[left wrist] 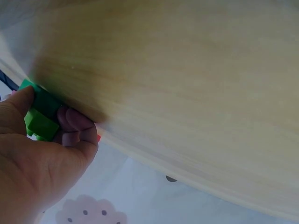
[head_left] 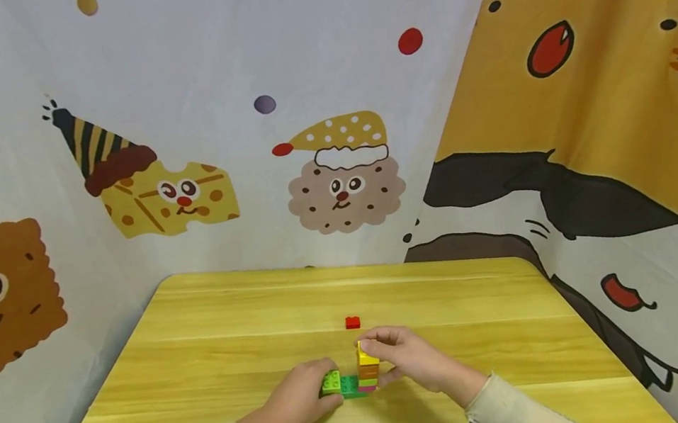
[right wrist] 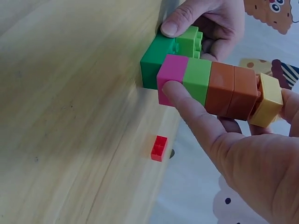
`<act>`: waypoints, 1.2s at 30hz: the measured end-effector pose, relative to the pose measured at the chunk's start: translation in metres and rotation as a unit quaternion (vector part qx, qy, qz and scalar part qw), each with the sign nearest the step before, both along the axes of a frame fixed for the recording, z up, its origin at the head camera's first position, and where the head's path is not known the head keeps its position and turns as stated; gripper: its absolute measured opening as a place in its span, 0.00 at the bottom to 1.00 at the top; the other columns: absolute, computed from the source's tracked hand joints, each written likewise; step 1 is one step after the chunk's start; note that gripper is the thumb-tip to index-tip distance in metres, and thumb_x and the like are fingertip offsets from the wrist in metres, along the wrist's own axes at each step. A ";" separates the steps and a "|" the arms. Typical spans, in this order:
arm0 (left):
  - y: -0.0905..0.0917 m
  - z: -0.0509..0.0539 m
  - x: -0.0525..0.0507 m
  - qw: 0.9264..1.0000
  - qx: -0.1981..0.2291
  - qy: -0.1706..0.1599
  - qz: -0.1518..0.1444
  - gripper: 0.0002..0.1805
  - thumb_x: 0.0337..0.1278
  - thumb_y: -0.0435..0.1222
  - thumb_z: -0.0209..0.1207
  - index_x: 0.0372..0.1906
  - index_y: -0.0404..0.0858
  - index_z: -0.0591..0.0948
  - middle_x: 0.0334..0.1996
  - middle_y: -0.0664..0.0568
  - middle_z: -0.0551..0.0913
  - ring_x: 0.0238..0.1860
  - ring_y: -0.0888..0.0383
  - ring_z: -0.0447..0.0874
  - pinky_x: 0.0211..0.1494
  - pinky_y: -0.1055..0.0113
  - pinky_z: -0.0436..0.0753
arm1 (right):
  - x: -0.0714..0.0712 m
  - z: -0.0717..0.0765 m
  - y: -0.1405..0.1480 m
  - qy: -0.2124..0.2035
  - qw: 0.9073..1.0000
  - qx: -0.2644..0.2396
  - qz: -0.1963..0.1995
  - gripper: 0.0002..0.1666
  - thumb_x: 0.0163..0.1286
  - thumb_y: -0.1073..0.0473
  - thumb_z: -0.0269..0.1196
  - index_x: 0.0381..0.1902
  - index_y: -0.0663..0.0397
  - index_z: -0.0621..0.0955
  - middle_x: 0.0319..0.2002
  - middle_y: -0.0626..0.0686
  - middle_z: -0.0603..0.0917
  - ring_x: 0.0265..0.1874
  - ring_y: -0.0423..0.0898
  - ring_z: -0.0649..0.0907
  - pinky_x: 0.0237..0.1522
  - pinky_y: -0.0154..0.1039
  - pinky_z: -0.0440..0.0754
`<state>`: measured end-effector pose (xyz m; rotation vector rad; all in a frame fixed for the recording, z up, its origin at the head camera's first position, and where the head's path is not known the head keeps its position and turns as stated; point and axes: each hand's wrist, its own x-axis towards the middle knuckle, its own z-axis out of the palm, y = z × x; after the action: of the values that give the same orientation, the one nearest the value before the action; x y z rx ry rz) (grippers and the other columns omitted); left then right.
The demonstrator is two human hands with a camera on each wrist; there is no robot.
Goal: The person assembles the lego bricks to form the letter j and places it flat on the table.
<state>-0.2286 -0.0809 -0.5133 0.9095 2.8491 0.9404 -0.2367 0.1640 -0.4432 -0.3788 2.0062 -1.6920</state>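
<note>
A small toy-brick build stands on the table, with a dark green brick at its base. My left hand grips its left end, around the light green brick and the dark green one. On the right end rises a stack of a pink brick, a lime brick, two orange-brown bricks and a yellow brick on top. The yellow brick sits slightly tilted, with a gap showing. My right hand holds this stack, one digit on the pink brick and fingers at the yellow one.
A loose red brick lies on the wooden table beyond the build. Behind the table hangs a cloth printed with cartoon figures. The table's far edge runs close behind the red brick.
</note>
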 end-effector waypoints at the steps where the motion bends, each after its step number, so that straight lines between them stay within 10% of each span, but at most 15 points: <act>1: 0.000 0.000 0.000 1.000 -0.001 -0.001 0.000 0.20 0.53 0.44 0.71 0.48 0.41 0.81 0.31 0.66 0.77 0.28 0.69 0.72 0.31 0.73 0.76 | 0.000 0.000 0.000 -0.001 1.000 -0.001 0.003 0.26 0.74 0.44 0.59 0.59 0.57 0.78 0.59 0.59 0.77 0.59 0.53 0.76 0.45 0.58 0.82; 11: -0.001 0.000 0.001 1.000 0.011 0.000 -0.003 0.18 0.53 0.43 0.72 0.46 0.42 0.81 0.29 0.66 0.76 0.27 0.69 0.72 0.30 0.74 0.75 | 0.002 -0.002 -0.002 0.066 0.997 0.040 0.019 0.26 0.75 0.43 0.56 0.59 0.56 0.78 0.55 0.60 0.79 0.52 0.53 0.81 0.46 0.52 0.83; 19: -0.001 -0.001 0.001 1.000 0.009 0.004 -0.001 0.19 0.53 0.43 0.72 0.47 0.41 0.81 0.29 0.66 0.76 0.27 0.69 0.71 0.30 0.74 0.75 | 0.005 -0.007 -0.005 0.215 0.967 0.136 0.028 0.21 0.79 0.43 0.49 0.55 0.50 0.78 0.45 0.48 0.83 0.47 0.48 0.83 0.45 0.42 0.84; 25: 0.001 0.000 0.001 1.000 0.006 -0.001 -0.007 0.19 0.54 0.43 0.71 0.47 0.41 0.81 0.30 0.66 0.76 0.28 0.69 0.72 0.30 0.74 0.75 | 0.008 -0.012 -0.004 0.060 0.997 0.040 0.012 0.25 0.76 0.42 0.56 0.56 0.55 0.77 0.53 0.62 0.78 0.53 0.56 0.79 0.46 0.56 0.83; 36: -0.001 -0.001 -0.001 1.000 0.019 -0.009 -0.007 0.17 0.53 0.42 0.72 0.46 0.42 0.81 0.29 0.67 0.76 0.27 0.69 0.72 0.30 0.74 0.76 | 0.009 -0.016 -0.005 -0.021 0.999 -0.040 -0.026 0.26 0.75 0.43 0.58 0.57 0.57 0.78 0.58 0.64 0.75 0.54 0.54 0.79 0.48 0.60 0.81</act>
<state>-0.2295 -0.0817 -0.5145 0.9199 2.8155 0.9979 -0.2279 0.1587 -0.4588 -0.3181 1.9385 -1.8011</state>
